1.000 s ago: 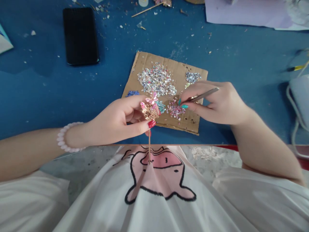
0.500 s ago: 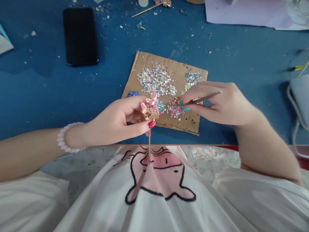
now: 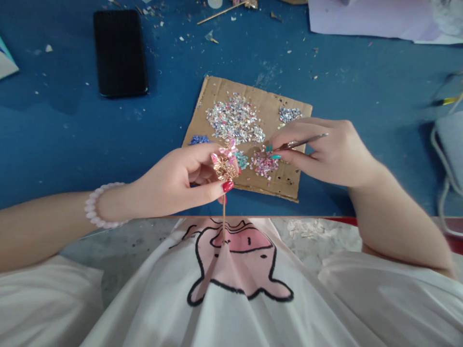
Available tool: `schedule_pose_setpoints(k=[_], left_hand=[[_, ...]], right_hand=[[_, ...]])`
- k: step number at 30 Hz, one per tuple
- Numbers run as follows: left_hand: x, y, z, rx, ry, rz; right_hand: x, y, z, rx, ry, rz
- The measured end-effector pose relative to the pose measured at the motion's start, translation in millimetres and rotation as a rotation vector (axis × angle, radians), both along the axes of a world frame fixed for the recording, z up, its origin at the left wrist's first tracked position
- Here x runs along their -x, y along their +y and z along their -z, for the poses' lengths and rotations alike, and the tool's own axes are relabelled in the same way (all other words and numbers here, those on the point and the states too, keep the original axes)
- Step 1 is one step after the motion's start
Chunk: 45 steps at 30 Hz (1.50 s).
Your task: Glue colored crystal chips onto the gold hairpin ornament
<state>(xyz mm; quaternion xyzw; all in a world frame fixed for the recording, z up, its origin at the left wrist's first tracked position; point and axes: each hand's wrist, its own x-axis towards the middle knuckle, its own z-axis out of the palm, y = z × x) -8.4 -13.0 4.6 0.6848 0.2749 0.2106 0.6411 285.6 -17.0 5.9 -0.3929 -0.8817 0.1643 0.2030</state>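
Observation:
My left hand (image 3: 195, 178) grips a gold hairpin (image 3: 224, 169) with flowers and pink butterfly-like pieces at its head. The pin's long stem points down toward my shirt. My right hand (image 3: 318, 152) pinches slim metal tweezers (image 3: 304, 142); their tips are hidden by the fingers, over the pile of pink chips (image 3: 264, 161). That pile lies on a cardboard piece (image 3: 278, 188). Also on the cardboard are a large heap of silvery chips (image 3: 233, 118), a teal pile (image 3: 240, 159) partly behind the left hand, a blue pile (image 3: 198, 140) and a grey-blue pile (image 3: 289, 114).
A black phone (image 3: 120, 53) lies on the blue table (image 3: 170, 120) at the upper left. Another gold stick (image 3: 220, 13) lies at the back among scraps. Pale purple paper (image 3: 361, 19) is at the back right, a whitish device with a cable (image 3: 450, 140) at the right edge.
My right hand with the tweezers has shifted slightly up and to the left over the pink chips. The left hand and hairpin have stayed nearly still.

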Motion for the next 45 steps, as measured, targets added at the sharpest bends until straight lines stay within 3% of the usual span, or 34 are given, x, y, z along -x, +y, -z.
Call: schedule_pose_setpoints(k=[23, 33, 45], left_hand=[[1.1, 0.1, 0.7, -0.025, 0.006, 0.001], [1.6, -0.2, 0.8, -0.018, -0.004, 0.006], [3.6, -0.4, 5.4, 0.013, -0.042, 0.026]], right_hand=[[1.9, 0.9, 4.3, 0.095, 0.042, 0.024], [3.5, 0.9, 5.4, -0.005, 0.099, -0.024], [3.7, 2.8, 6.4, 0.046, 0.082, 0.006]])
